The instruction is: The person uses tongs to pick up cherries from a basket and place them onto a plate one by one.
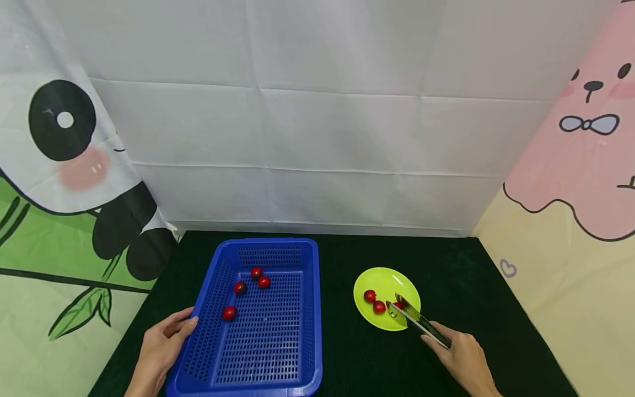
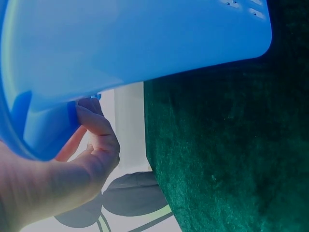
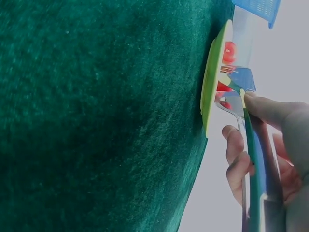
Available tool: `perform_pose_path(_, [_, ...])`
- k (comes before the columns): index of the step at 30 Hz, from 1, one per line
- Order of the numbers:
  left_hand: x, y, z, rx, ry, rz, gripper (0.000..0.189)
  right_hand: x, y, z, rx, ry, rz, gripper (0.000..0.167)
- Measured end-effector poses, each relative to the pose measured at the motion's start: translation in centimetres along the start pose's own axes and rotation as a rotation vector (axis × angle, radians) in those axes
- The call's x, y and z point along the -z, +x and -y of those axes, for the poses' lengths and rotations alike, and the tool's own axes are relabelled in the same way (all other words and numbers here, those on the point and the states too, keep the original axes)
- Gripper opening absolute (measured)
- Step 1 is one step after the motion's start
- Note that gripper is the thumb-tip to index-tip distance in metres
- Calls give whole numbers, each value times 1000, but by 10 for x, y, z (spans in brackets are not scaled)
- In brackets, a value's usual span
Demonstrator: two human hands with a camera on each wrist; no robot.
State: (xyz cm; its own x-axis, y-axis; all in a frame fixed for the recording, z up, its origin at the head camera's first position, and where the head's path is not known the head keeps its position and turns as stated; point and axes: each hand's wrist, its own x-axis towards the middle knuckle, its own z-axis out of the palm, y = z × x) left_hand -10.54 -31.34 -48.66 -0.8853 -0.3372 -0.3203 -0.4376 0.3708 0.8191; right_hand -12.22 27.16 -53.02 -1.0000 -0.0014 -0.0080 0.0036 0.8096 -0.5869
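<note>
Head view: right grip [image 1: 461, 353] around tongs [image 1: 431, 328], tomatoes [image 1: 379, 307] just beside on green plate [image 1: 384, 275]; left grip [image 1: 163, 339] around blue basket rim [image 1: 268, 241].

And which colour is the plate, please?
The plate is yellow-green, clearest in the head view.

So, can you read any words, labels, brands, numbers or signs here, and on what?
None that I can read: the blue perforated plastic basket, round yellow-green plate and shiny metal tongs show no lettering. The printed fabric walls carry drawings, including a small purple heart.
</note>
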Motion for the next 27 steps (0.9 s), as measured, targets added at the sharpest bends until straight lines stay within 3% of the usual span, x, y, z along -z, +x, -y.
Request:
perform_pose_path(14, [1, -1, 1, -15, -17, 6, 62, 9, 5, 13, 62, -36, -65, 51])
perform_pose_path(27, [0, -2, 0, -2, -18, 2, 62, 16, 24, 34, 210, -26, -135, 49])
